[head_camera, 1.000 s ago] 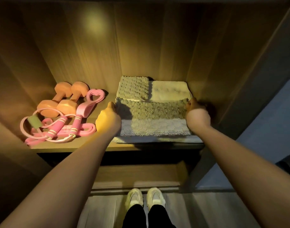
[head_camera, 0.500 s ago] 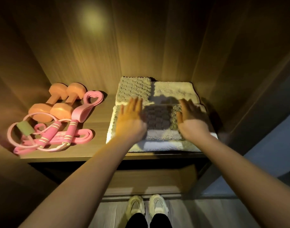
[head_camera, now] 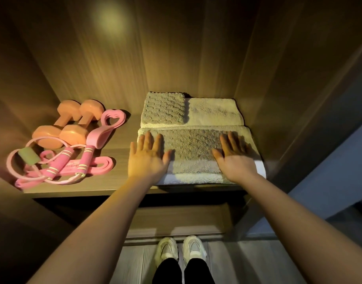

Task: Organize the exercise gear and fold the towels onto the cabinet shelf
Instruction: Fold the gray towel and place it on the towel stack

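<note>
A folded grey towel (head_camera: 193,147) lies on top of a white towel (head_camera: 188,179) at the right front of the wooden cabinet shelf (head_camera: 118,152). My left hand (head_camera: 148,157) presses flat on its left end, fingers straight. My right hand (head_camera: 234,156) lies flat on its right end. Behind them sit a ribbed grey towel (head_camera: 164,109) and a cream towel (head_camera: 214,111), both folded. On the shelf's left lie two orange dumbbells (head_camera: 67,124), a pink heart-shaped grip (head_camera: 106,128), a pink-handled jump rope (head_camera: 59,162) and a pink resistance band (head_camera: 102,169).
The cabinet's right wall (head_camera: 299,99) stands close beside the towels. A lower shelf (head_camera: 176,218) sits below the front edge. My white shoes (head_camera: 181,251) stand on the grey floor in front of the cabinet.
My hands left the sides of the towel stack, where they were curled, and came down flat on top. Since then they have spread apart toward the grey towel's two ends.
</note>
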Motion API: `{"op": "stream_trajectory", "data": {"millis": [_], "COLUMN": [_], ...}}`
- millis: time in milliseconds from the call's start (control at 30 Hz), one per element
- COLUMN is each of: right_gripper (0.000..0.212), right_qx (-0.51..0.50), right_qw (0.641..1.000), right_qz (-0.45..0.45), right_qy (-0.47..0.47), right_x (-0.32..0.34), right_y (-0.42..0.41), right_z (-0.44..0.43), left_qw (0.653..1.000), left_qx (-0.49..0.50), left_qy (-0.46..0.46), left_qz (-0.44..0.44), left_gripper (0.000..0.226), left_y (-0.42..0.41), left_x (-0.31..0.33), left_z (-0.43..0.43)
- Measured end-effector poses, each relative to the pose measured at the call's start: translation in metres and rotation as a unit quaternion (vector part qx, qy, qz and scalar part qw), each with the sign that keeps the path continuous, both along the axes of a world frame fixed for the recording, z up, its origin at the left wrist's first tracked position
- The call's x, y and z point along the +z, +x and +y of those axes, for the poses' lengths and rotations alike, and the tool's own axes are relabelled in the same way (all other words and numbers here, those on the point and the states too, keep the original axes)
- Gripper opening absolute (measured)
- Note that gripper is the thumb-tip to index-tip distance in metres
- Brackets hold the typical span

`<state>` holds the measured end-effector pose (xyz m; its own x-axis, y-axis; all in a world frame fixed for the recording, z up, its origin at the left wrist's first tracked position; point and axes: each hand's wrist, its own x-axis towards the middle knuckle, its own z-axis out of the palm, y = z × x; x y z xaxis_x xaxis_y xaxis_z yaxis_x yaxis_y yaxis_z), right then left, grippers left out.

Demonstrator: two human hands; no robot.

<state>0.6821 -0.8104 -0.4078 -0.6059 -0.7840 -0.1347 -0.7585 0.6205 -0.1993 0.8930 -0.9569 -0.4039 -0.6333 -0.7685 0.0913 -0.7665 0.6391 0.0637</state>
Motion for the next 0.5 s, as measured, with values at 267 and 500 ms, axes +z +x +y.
{"op": "stream_trajectory", "data": {"millis": [267, 500], "right_gripper": [0.030, 0.027], "right_qx": [-0.103, -0.213], "right_qw": [0.984, 0.950], "right_qz": [-0.019, -0.181], "right_qy": [-0.142, -0.136], "right_x": [0.028, 0.052], "right_y": [0.013, -0.008], "right_z": [0.033, 0.022], "left_qw": [0.993, 0.990], "left_qx": [-0.089, -0.140], "left_qy": [-0.058, -0.018], "left_qz": [0.046, -0.003], "left_gripper": [0.068, 0.068], "left_y": [-0.028, -0.049], "left_x": [0.014, -0.005], "left_z": [0.032, 0.043]}}
